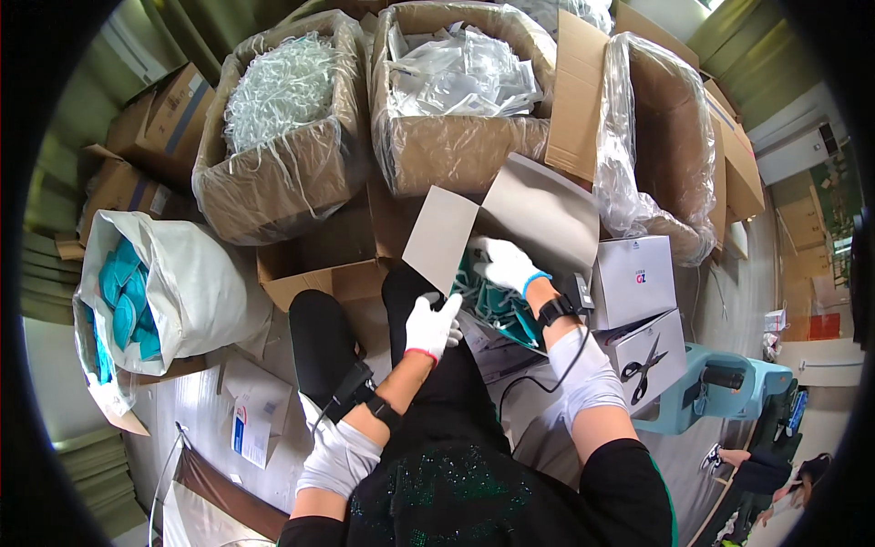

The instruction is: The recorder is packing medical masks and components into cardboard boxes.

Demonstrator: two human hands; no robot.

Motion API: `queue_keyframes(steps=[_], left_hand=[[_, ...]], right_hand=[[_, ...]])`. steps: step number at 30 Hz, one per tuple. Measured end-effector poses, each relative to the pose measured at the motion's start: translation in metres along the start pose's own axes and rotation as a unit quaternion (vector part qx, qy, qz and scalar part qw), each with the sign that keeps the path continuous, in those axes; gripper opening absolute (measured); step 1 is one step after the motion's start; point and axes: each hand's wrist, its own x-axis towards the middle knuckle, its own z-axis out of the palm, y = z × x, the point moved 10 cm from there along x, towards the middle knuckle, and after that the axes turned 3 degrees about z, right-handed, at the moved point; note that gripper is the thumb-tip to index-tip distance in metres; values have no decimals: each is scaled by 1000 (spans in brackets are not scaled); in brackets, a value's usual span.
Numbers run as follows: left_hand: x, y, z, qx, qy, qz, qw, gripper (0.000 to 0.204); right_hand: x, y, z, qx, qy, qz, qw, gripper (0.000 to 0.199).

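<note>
Teal cup-shaped masks with straps (497, 305) fill an open carton with pale flaps (547, 214) in front of me. My right hand (503, 265), in a white glove with a blue cuff, reaches over the masks with its fingers curled down; what its fingertips hold, if anything, is hidden. Near the carton's left side is my left hand (431, 326), in a white glove with a red cuff. Its fingers are apart and nothing shows in them. Both wrists wear black strapped devices.
Plastic-lined cartons stand ahead, one with white straps (281, 91), another with clear packets (465, 73). At left, a white sack (196, 296) holds teal masks. Black scissors (643, 369) lie against a white box at right, beside a blue plastic stool (702, 392). Another person (784, 479) is lower right.
</note>
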Motion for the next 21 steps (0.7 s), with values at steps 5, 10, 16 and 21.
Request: queue_keyframes(steps=[5, 10, 16, 21], left_hand=[[20, 11, 2, 87, 22, 59, 994, 42], [31, 3, 7, 91, 0, 72, 993, 38], [26, 5, 8, 96, 4, 72, 993, 43], [24, 7, 5, 113, 10, 56, 992, 40]], right_hand=[[-38, 3, 16, -128, 31, -150, 980, 24], [-92, -5, -3, -210, -29, -99, 972, 20], [-102, 14, 19, -377, -154, 21, 913, 19], [-95, -21, 0, -200, -184, 106, 956, 48]])
